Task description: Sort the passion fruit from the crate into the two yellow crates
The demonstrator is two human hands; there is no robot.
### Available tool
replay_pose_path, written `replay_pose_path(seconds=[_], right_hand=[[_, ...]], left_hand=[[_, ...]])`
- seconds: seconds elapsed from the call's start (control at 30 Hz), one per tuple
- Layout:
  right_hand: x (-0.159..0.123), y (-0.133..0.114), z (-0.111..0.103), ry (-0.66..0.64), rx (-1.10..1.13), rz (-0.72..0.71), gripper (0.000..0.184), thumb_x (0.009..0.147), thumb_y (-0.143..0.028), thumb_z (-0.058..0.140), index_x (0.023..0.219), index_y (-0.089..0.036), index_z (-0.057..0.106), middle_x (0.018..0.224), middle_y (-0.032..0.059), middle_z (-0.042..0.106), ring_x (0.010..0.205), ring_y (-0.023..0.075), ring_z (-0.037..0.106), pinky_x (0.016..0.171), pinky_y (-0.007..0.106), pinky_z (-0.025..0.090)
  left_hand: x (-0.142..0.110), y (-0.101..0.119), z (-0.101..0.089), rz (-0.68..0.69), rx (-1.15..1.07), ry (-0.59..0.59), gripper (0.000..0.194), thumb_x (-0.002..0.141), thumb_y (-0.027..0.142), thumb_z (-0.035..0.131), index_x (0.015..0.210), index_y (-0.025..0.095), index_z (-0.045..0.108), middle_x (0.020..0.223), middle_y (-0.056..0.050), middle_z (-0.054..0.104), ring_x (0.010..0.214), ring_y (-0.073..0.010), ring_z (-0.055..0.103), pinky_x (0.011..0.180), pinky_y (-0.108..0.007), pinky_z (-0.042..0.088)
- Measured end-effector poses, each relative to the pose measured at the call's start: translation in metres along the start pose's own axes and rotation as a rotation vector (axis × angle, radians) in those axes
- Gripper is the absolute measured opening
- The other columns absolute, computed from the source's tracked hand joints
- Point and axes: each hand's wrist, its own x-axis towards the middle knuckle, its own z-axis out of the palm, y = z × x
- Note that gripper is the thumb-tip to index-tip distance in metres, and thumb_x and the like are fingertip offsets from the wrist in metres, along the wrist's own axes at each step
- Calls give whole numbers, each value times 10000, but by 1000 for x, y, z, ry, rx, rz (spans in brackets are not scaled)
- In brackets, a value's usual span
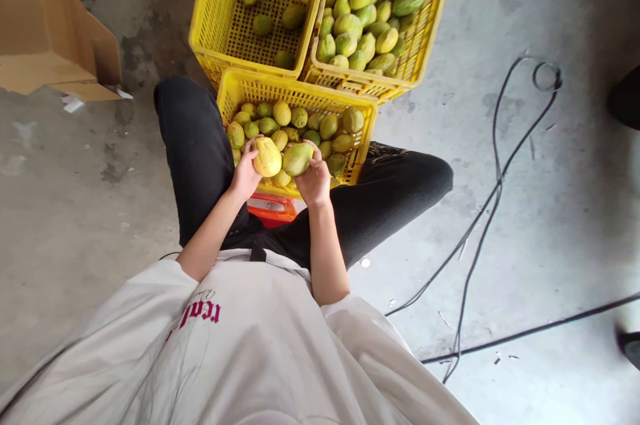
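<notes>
My left hand (246, 175) is closed around a yellow papaya (267, 157). In my right hand (316, 178) I grip a greener papaya (297, 159), its side close beside the yellow one. Both are held above the near yellow crate (373, 125), which sits between my knees. Many papayas (282, 113), green to yellow, lie in that crate. Parts of them are hidden under my hands and the held fruit.
Beyond stand two more yellow crates: the left crate (200, 25) holds several papayas, the right crate (435, 32) a heap. Under me is a red stool (273, 210). A black cable (493, 195) loops over the floor at right; cardboard boxes (45, 25) stand at left.
</notes>
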Motion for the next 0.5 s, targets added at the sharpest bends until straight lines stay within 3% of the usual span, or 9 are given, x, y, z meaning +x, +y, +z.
replay_pose_path(seconds=[0.07,0.2,0.3,0.4,0.5], right_hand=[[0,-2,-3,24,-37,6,476,864,-464,878,1306,-369,726,1314,22,865,1516,350,810,1208,536,793],[-5,-3,-9,10,-136,-14,570,889,-563,1018,1345,-378,730,1287,23,816,1402,341,795,1089,435,802],[-9,0,-9,-46,-162,-12,590,870,-532,1037,1354,-401,724,1273,9,758,1318,324,801,1026,428,818],[-9,2,-6,-31,-181,-31,622,837,-485,1046,1360,-408,717,1321,-5,730,1326,305,807,1034,437,833],[-7,1,-6,-20,-189,-33,632,826,-444,1062,1358,-403,725,1419,0,748,1371,295,797,1003,399,836]], left_hand=[[2,1,-4,6,8,-33,342,1046,328,814,1385,309,769,1525,-67,825,1615,-296,776,1257,-396,701],[0,-2,-6,17,128,-144,692,795,512,1130,1363,325,782,1388,-62,832,1393,-316,815,1068,-360,705],[-3,-5,-6,15,203,-199,790,637,566,1213,1264,308,807,1290,-57,811,1199,-288,792,944,-346,687],[-4,-8,-7,21,240,-183,715,646,505,1215,1203,318,807,1228,-42,788,1162,-280,781,922,-341,686],[-3,-10,-8,38,256,-143,628,730,463,1188,1205,337,798,1281,-51,802,1277,-304,801,1017,-356,708]])
